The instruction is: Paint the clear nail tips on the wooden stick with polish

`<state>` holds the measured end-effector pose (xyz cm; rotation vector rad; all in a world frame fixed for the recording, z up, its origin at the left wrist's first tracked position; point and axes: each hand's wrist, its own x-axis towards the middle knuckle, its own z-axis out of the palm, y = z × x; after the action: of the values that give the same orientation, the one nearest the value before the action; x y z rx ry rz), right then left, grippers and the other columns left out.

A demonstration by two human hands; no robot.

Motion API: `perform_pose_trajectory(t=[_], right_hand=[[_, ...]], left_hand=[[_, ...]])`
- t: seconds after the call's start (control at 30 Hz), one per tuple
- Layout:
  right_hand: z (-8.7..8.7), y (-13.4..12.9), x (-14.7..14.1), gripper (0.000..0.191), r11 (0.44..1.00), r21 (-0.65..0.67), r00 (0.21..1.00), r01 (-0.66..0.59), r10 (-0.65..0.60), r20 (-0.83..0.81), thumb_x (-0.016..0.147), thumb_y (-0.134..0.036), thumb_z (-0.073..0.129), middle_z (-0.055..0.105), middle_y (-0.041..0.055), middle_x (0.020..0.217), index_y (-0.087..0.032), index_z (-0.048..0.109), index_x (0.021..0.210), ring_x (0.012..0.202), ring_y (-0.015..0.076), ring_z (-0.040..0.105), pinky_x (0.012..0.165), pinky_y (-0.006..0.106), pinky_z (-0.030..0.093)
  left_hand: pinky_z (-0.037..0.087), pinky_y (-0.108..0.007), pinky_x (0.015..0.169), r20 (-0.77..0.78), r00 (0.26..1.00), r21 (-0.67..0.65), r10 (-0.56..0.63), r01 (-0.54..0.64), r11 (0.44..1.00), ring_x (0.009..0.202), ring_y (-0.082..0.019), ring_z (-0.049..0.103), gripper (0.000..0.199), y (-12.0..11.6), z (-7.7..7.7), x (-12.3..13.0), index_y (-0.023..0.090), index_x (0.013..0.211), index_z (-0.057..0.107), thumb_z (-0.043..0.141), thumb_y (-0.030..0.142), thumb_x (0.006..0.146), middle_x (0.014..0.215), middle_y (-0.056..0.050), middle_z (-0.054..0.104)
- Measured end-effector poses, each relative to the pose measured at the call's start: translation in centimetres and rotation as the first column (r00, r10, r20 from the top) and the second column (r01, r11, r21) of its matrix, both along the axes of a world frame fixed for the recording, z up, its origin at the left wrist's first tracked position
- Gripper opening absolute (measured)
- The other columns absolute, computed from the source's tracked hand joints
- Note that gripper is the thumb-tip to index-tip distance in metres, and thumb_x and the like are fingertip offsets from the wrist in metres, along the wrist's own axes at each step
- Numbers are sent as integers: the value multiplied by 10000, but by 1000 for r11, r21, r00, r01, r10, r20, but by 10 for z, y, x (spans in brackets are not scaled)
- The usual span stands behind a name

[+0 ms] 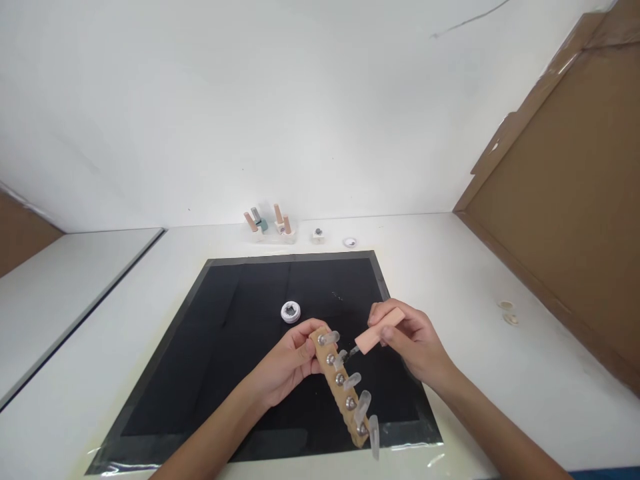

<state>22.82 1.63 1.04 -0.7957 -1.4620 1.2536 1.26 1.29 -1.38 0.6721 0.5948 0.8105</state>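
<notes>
My left hand (299, 353) grips the upper end of a wooden nail-tip stand (345, 393), thumb on its face. Metal balls run along the stand, and several clear false nail tips (352, 381) stick out from it to the right. In my right hand (414, 339), between thumb and fingers, is a nail polish brush (379, 331) with a peach-coloured handle. Its dark bristles are at the second nail tip (341, 360) from the top; whether they touch it I cannot tell. Just beyond my left hand sits a small white round pot (291, 312) with dark grey contents.
A black mat (240, 300) under clear film covers the table's middle. At the back stand several polish bottles in a clear holder (274, 239), an uncapped bottle (319, 236) and a small white lid (350, 243). Two pale discs (508, 313) lie at right, near a cardboard wall (560, 193).
</notes>
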Motion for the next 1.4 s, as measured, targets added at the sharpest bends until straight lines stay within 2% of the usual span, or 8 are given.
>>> perform_pose_trajectory(t=[0.1, 0.3, 0.43, 0.53, 0.77, 0.97, 1.13, 1.4], right_hand=[[2, -1, -1, 187, 999, 9, 998, -35, 35, 51, 831, -402, 612, 592, 19, 745, -216, 634, 839, 622, 138, 511, 561, 263, 407], [3, 0, -2, 199, 991, 2, 988, 131, -131, 82, 834, -403, 604, 585, 13, 700, -212, 615, 780, 619, 146, 515, 571, 273, 419], [1, -1, -2, 244, 999, -17, 999, 50, -50, 22, 804, -455, 624, 578, 7, 686, -211, 631, 801, 555, 127, 477, 509, 258, 381], [3, -2, -4, 240, 1000, -7, 998, 0, 0, 56, 811, -440, 623, 597, 11, 684, -200, 636, 793, 566, 129, 498, 519, 260, 386], [5, 3, -4, 209, 993, -25, 991, 116, -114, 72, 837, -373, 613, 596, 2, 686, -207, 628, 712, 622, 132, 525, 587, 264, 416], [1, 2, -4, 192, 998, -55, 1000, 14, -15, -8, 795, -406, 656, 571, -11, 635, -216, 660, 775, 580, 126, 503, 560, 252, 408], [-1, 2, -2, 172, 991, -79, 994, 108, -110, -13, 803, -397, 650, 595, -3, 700, -227, 672, 791, 560, 111, 483, 524, 234, 393], [-2, 0, -5, 186, 995, -91, 999, 26, -30, -39, 773, -422, 676, 590, -7, 705, -241, 683, 814, 541, 94, 477, 508, 218, 394]], left_hand=[[470, -226, 633, 0, 1000, 4, -3, 3, 1000, 678, -112, 578, 374, 0, 0, 0, 134, 837, 639, 784, 400, 617, 762, -18, 618], [464, -213, 599, -7, 1000, 2, 1, -1, 1000, 652, -106, 574, 384, 1, 2, 1, 133, 830, 638, 792, 402, 603, 756, -17, 617], [465, -212, 614, -7, 1000, 8, -13, 13, 1000, 666, -103, 575, 369, 0, 1, 0, 142, 836, 638, 791, 391, 611, 761, -10, 612], [471, -225, 634, -12, 1000, 12, -20, 20, 1000, 682, -111, 578, 384, 0, 0, -1, 142, 841, 639, 797, 396, 600, 755, -8, 605], [462, -220, 619, -15, 1000, 18, -23, 24, 1000, 661, -105, 565, 383, 1, 0, -2, 138, 837, 641, 796, 397, 601, 752, -7, 606], [479, -222, 635, 0, 1000, 8, -13, 13, 1000, 682, -111, 584, 375, -1, -1, -2, 136, 849, 646, 793, 387, 612, 764, -17, 626], [480, -199, 627, 2, 1000, -21, 19, -19, 1000, 672, -97, 587, 339, 0, 2, 0, 126, 859, 652, 761, 382, 664, 760, -20, 633], [487, -190, 610, -6, 1000, -35, 21, -21, 999, 643, -87, 577, 336, 2, 3, -1, 118, 838, 654, 764, 381, 660, 730, -16, 631]])
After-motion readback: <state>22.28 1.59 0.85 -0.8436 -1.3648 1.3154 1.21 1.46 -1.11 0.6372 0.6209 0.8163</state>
